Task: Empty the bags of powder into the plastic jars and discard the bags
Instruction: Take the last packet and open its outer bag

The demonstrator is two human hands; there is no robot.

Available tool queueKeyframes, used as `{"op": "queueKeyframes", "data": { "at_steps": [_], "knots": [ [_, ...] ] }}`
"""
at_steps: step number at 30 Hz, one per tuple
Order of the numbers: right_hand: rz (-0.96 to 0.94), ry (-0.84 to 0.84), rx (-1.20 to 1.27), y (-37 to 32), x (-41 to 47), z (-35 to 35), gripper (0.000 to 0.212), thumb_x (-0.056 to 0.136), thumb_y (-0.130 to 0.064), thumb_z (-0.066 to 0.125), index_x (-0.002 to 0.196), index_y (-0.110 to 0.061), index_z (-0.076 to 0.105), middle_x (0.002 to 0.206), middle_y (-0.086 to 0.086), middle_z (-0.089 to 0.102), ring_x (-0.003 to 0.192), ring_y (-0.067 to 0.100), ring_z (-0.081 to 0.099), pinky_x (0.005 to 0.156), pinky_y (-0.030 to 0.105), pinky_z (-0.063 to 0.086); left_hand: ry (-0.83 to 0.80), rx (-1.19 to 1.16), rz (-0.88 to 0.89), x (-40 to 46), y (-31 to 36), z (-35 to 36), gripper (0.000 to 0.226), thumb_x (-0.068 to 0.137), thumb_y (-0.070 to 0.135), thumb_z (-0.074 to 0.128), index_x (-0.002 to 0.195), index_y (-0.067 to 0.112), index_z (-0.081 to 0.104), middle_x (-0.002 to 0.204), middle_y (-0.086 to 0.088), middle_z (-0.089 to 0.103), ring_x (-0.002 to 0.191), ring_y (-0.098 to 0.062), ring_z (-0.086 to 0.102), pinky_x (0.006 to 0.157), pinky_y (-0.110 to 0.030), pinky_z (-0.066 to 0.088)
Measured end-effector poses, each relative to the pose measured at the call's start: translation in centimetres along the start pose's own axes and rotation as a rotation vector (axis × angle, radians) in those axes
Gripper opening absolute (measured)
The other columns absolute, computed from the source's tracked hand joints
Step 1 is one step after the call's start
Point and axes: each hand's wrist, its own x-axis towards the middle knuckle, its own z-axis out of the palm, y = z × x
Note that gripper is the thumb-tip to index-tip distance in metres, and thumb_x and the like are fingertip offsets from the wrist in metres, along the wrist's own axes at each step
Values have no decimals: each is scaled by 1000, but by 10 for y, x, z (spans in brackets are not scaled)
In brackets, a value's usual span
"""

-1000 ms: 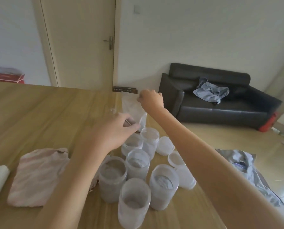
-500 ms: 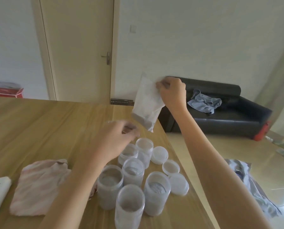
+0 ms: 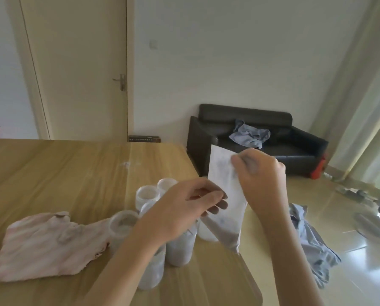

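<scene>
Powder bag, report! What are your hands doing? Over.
Right hand pinches the bag near its top. Left hand holds its side. Powder sits at the bottom. Open jars below, none blocked.

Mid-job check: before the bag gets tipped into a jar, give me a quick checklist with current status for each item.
1. Bag held: ok. The right hand pinches its upper edge; the left hand is at its left edge.
2. Powder settled at the bag's bottom: ok, dark mass sits low.
3. Bag mouth opened: cannot tell, top edge is behind the fingers.
4. Bag over an open jar: not ok, it hangs at the table edge, right of the jars.
5. Jars lidless: ok for those in view; others are hidden behind the left arm.
6. Target jar has room: cannot tell.
</scene>
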Motion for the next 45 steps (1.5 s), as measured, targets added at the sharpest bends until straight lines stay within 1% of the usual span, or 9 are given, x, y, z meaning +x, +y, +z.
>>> {"op": "queueKeyframes", "data": {
  "at_steps": [5, 11, 16, 20, 23, 27, 33, 39, 45],
  "knots": [
    [31, 1, 15, 16, -51, -10, 17, 88, -12, 66, 71, -14, 66, 63, -6, 61, 64, 11, 56, 60, 18, 43, -31, -21, -72, -13, -11, 22, 13, 99, 20, 58, 98, 14, 70, 91, 3, 78, 82, -5, 69, 73, -14, 51],
    [137, -109, 130, 20, -93, -3, 20, 89, -13, 67, 69, -16, 64, 61, -5, 61, 62, 14, 56, 57, 23, 43, -42, 15, -202, -25, -32, 37, 15, 100, 23, 57, 100, 15, 70, 91, 3, 77, 85, -8, 71, 75, -16, 53],
    [209, -251, 216, 22, -109, -12, 23, 93, -16, 61, 71, -20, 65, 61, -4, 63, 56, 9, 55, 53, 19, 44, -23, 9, -251, -34, -49, 41, 20, 100, 32, 57, 101, 17, 70, 93, 3, 77, 91, -11, 71, 80, -21, 54],
    [252, -327, 282, 23, -114, -27, 18, 91, -16, 61, 75, -17, 69, 66, -2, 66, 62, 15, 59, 60, 28, 48, 7, -11, -227, -42, -53, 43, 25, 98, 39, 56, 98, 19, 70, 91, 7, 77, 86, -5, 71, 75, -16, 54],
    [293, -400, 363, 24, -118, -38, 18, 91, -17, 60, 75, -19, 69, 69, -3, 67, 66, 14, 61, 64, 28, 49, 45, -23, -196, -46, -52, 44, 30, 95, 45, 56, 94, 19, 71, 88, 6, 77, 84, -7, 72, 73, -17, 54],
    [305, -460, 339, 25, -123, -45, 18, 90, -15, 62, 75, -20, 70, 70, -5, 68, 66, 11, 62, 66, 28, 51, 63, -38, -159, -50, -47, 48, 45, 83, 59, 56, 90, 17, 72, 84, 3, 76, 80, -8, 71, 72, -18, 55],
    [290, -523, 358, 26, -129, -43, 14, 87, -19, 66, 75, -23, 71, 69, -5, 69, 66, 9, 64, 63, 20, 51, 59, -53, -187, -53, -48, 51, 30, 93, 45, 60, 91, 18, 72, 82, 4, 75, 78, -7, 70, 67, -15, 53],
    [299, -560, 374, 30, -135, -37, 13, 85, -19, 70, 76, -28, 72, 70, -9, 70, 67, 7, 64, 64, 17, 51, 86, 56, -254, -56, -56, 51, 31, 91, 48, 61, 87, 19, 72, 71, 8, 72, 69, -5, 67, 67, -18, 55],
    [309, -588, 367, 31, -141, -33, 14, 87, -21, 70, 76, -29, 71, 71, -12, 69, 68, 3, 64, 66, 15, 49, 73, 89, -290, -58, -62, 50, 20, 98, 34, 59, 88, 22, 71, 75, 7, 73, 72, -5, 67, 64, -17, 53]
  ]
}}
